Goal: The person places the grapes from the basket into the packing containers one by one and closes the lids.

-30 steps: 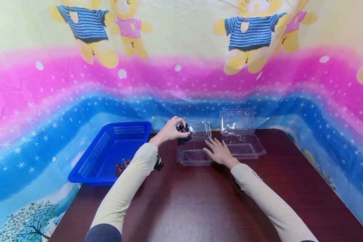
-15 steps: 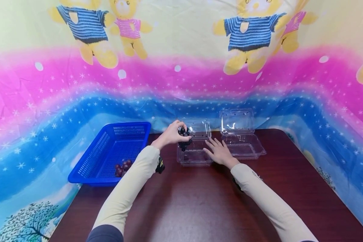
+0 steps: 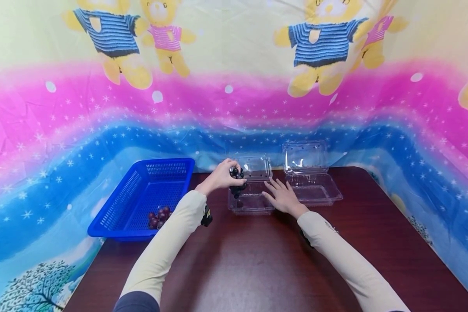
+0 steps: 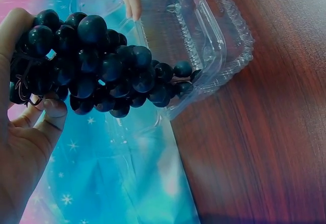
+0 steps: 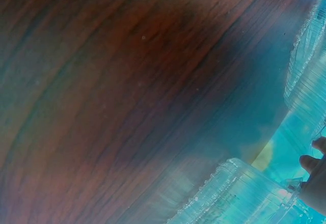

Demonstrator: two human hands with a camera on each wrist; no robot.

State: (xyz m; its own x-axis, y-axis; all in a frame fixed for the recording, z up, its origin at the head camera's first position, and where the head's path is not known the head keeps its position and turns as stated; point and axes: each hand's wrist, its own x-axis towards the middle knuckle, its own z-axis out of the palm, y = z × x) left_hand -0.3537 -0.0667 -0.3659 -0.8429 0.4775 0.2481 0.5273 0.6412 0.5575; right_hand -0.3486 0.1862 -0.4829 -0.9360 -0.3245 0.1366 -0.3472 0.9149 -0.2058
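My left hand (image 3: pixel 219 175) grips the top of a bunch of black grapes (image 4: pixel 97 61) between thumb and fingers. The bunch hangs over the left part of an open clear plastic clamshell box (image 3: pixel 253 211). In the left wrist view its tapered lower end overlaps the box's rim. My right hand (image 3: pixel 282 197) lies with fingers spread at that box's right side, between it and a second open clamshell box (image 3: pixel 317 197). Only some fingertips of this hand (image 5: pixel 315 170) show in the right wrist view.
A blue plastic basket (image 3: pixel 109 208) stands on the left of the brown table (image 3: pixel 249 264), with a bunch of reddish grapes (image 3: pixel 158 218) in its near right corner. Both boxes' lids stand raised at the back, near a printed cloth (image 3: pixel 226 117) behind the table.
My left hand has lowered the black grapes a little toward the left box. My left arm has shifted slightly, uncovering more of the reddish grapes. The right hand stays in place.
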